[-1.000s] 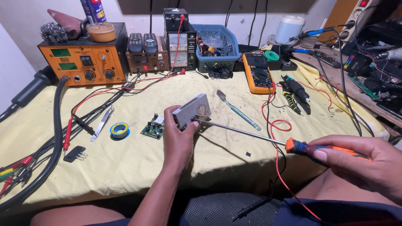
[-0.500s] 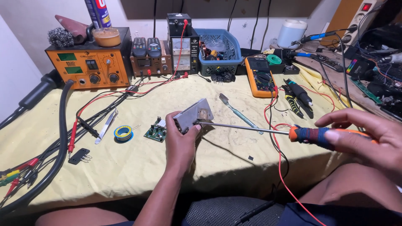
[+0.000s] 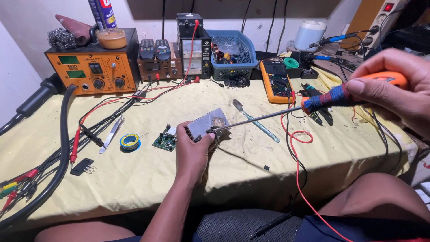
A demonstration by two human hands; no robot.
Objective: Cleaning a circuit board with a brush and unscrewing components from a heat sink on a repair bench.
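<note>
Left grip: the left hand (image 3: pixel 191 150) is closed around a small grey metal-cased module (image 3: pixel 207 125), thumb along its near edge, propping it tilted just above the yellow cloth-covered bench (image 3: pixel 148 179).
Right grip: the right hand (image 3: pixel 394 83) is wrapped around the orange-and-blue handle of a long screwdriver (image 3: pixel 286 112), whose slim shaft runs leftward until its tip meets the module's upper face.
Module, handling: likely light and rigid, its sheet-metal faces smooth enough to slip; the edges, where the thumb and fingers now pinch, look the safest hold, away from any exposed parts.
Screwdriver, handling: stiff but long, so the tip may wander; the ribbed blue collar offers the steadier hold.
Just beside: a small green circuit board (image 3: pixel 165 141) lies left of the module, with a blue-and-yellow solder spool (image 3: pixel 130 141) and metal tweezers (image 3: pixel 112 133) further left.
Right of the module: a flat metal tool (image 3: pixel 255 120) and a looping red lead (image 3: pixel 295 148).
Back of bench: an orange soldering station (image 3: pixel 92 67), a blue basket (image 3: pixel 233 56) and a yellow multimeter (image 3: pixel 277 80).
</note>
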